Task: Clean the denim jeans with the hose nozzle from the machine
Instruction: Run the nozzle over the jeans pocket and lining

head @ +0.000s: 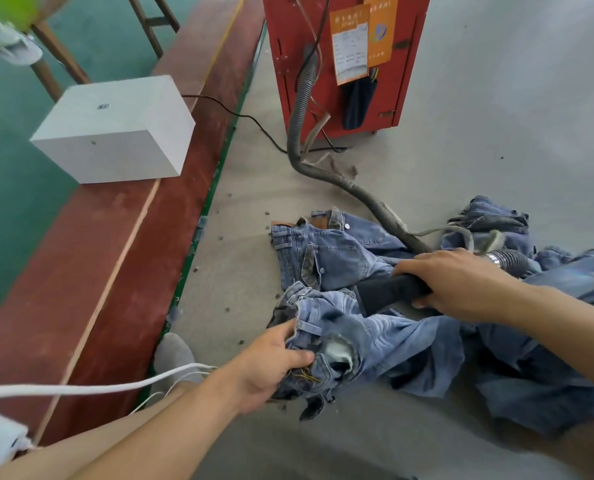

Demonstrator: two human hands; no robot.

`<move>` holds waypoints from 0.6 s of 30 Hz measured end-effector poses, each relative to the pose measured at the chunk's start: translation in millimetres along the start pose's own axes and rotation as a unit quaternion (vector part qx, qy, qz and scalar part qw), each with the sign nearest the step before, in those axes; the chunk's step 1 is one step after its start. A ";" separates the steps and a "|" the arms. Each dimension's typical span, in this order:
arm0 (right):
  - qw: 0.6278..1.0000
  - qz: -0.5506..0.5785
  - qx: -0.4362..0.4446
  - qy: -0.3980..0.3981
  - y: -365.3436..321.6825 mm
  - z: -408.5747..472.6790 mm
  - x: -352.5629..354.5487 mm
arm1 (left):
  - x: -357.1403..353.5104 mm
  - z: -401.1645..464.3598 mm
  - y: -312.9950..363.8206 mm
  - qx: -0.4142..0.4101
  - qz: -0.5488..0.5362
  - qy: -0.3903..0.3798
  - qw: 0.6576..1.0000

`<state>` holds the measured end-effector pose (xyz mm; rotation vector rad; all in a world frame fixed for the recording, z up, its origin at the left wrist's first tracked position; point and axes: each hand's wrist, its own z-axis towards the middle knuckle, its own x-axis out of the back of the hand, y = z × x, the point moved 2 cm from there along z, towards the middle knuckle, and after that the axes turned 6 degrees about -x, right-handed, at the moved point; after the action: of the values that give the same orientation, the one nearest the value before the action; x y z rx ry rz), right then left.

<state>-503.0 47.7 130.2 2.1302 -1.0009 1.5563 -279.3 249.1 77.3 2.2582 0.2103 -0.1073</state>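
Right now I have the right hand (462,282) wrapped around the black tubular hose nozzle (389,291), its flat mouth pressed onto the crumpled light-blue denim jeans (337,258) just ahead of my grip. The left hand (271,365) clenches a bunched fold of the same denim, just beneath the nozzle. I judge the cleaning pass is under way — next, pull the cloth taut and draw the nozzle along it, toward the red machine (344,60) — slowly.

Bare forearms, no sleeves; a grey shoe (174,355) below.
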 end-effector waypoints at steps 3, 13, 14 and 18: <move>0.999 0.030 0.023 0.021 -14.0 -1.9 0.3 | -3.6 -1.6 3.3 -0.057 0.066 -0.036 0.996; 0.997 -0.003 0.055 0.047 -27.2 -11.0 37.4 | -11.4 4.7 18.7 -0.186 0.422 -0.013 0.887; 0.997 -0.014 0.052 0.049 -26.8 -12.8 39.0 | -12.9 5.4 19.9 -0.190 0.441 -0.017 0.877; 0.994 0.041 0.091 0.031 -49.2 -21.4 34.6 | -19.2 7.2 24.8 -0.191 0.469 -0.024 0.862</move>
<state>-478.2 83.4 176.9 2.1677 -0.9699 1.8060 -293.6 225.7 94.2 1.7333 -0.8325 0.3665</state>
